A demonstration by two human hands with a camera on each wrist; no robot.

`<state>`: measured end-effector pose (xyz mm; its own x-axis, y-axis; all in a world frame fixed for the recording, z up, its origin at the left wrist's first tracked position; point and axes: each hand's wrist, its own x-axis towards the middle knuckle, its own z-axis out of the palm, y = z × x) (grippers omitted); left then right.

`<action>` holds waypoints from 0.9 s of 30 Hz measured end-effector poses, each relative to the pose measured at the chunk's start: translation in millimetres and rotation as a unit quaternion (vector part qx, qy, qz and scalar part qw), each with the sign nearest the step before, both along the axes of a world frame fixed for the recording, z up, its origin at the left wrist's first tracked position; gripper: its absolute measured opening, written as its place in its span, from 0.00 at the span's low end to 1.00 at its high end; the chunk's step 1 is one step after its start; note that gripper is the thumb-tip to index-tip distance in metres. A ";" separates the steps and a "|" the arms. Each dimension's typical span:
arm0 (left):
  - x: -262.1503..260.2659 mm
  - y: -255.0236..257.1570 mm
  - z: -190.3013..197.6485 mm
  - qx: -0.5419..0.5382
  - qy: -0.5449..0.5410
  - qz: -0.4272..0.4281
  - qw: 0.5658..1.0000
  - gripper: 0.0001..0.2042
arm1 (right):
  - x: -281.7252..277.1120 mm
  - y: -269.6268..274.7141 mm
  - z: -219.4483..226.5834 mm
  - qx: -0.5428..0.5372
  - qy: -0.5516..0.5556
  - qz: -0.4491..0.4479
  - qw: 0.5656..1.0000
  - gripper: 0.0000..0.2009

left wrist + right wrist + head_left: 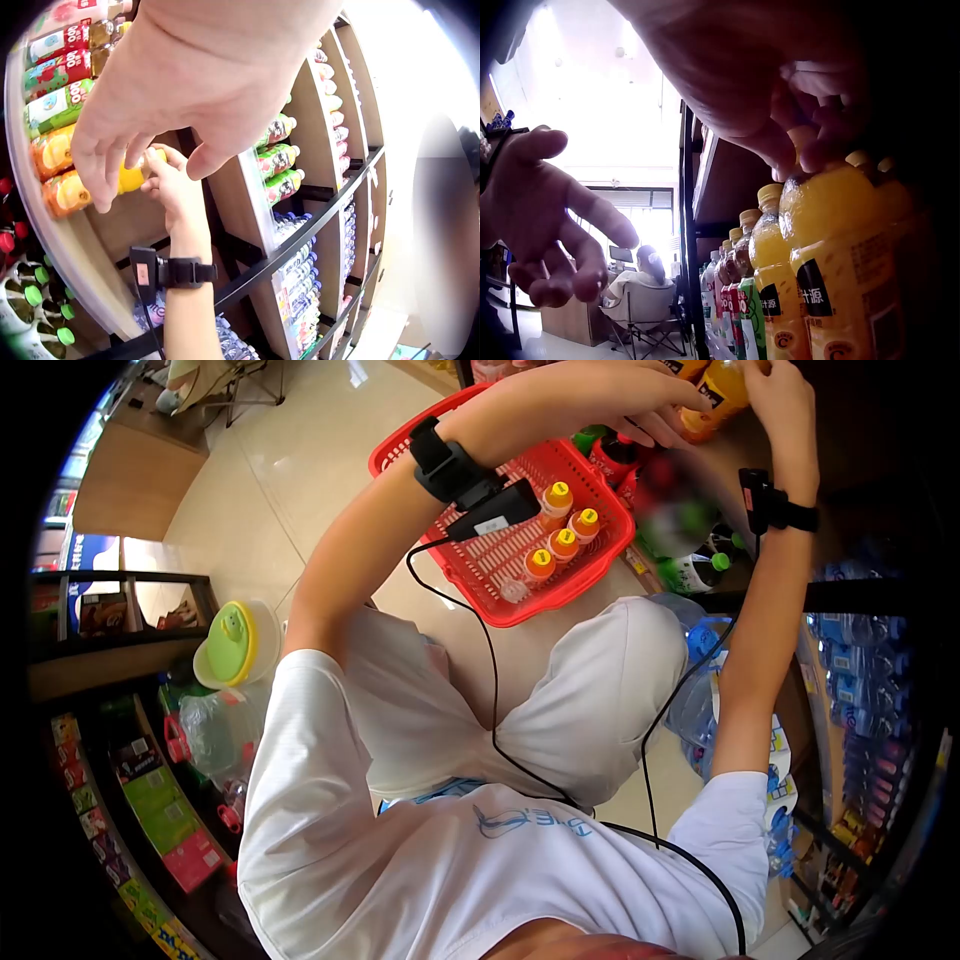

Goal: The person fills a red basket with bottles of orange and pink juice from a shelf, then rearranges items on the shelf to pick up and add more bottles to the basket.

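Note:
My right hand (785, 405) pinches the yellow cap of an orange juice bottle (840, 225), which stands upright in the right wrist view. Close beside it is a second orange juice bottle (769, 247) with the same black label. My left hand (187, 97) reaches across toward these bottles, its fingers loosely extended and apart. In the right wrist view, that left hand (547, 217) hangs with nothing in it. Below my left forearm sits a red plastic basket (465, 585) holding several small orange-capped bottles (562, 543).
Red- and green-labelled drink bottles (60, 71) line the same shelf. Green-capped bottles (700, 572) stand lower, beside the basket. Packs of water bottles (865, 660) fill the right-hand shelving. A person (641, 274) sits in a chair (646, 304) farther back.

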<state>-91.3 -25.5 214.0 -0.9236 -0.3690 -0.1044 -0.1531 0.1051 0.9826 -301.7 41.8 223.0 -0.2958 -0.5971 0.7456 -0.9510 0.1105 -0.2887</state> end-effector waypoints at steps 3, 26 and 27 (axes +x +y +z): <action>-6.1 -22.7 -3.0 -0.025 0.029 0.029 0.999 0.20 | 15.0 7.3 4.3 -0.018 0.018 0.005 1.000 0.11; 50.6 -161.2 -139.1 0.032 -0.247 -0.180 0.952 0.31 | 152.5 -52.1 -125.1 0.212 -0.076 0.200 0.954 0.15; 51.9 -171.5 -157.6 0.080 -0.276 -0.167 0.943 0.30 | 159.2 -60.3 -136.4 0.229 -0.089 0.203 0.948 0.14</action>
